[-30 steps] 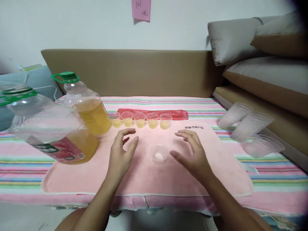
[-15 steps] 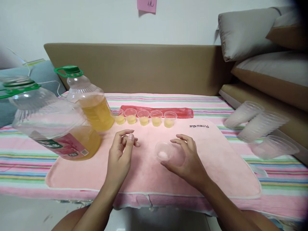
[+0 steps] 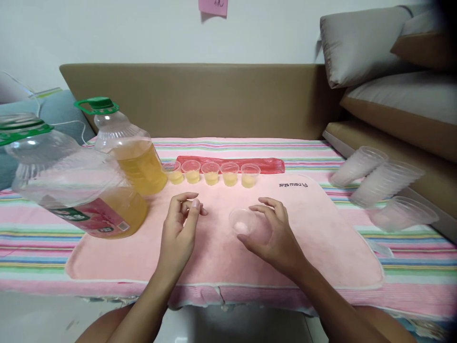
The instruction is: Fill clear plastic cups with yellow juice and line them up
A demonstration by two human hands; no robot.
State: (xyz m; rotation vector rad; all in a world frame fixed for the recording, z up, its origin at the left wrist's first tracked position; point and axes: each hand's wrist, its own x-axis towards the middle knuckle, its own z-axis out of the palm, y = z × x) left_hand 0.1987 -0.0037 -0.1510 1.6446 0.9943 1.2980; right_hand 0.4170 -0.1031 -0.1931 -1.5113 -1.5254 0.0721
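Observation:
My right hand (image 3: pixel 272 236) curls round a small clear plastic cup (image 3: pixel 242 221), which is tipped on its side above the pink towel (image 3: pixel 321 238). My left hand (image 3: pixel 180 228) hovers just left of it with its fingers bent and pinched loosely together, and I see nothing in them. Behind the hands a row of several small cups (image 3: pixel 211 173) holds yellow liquid. Two big clear jugs with green caps stand at the left: the near jug (image 3: pixel 67 190) leans over, the far jug (image 3: pixel 130 155) is upright. Both hold yellow liquid.
A red plastic strip (image 3: pixel 264 164) lies behind the cup row. Stacks of clear cups (image 3: pixel 378 183) lie on their sides at the right, by the sofa cushions (image 3: pixel 392 95). The striped cloth (image 3: pixel 35 247) covers the table, and a brown sofa back (image 3: pixel 214 100) runs behind.
My right hand closed round the small clear cup and tipped it onto its side. My left hand's fingers curled in from spread to a loose pinch.

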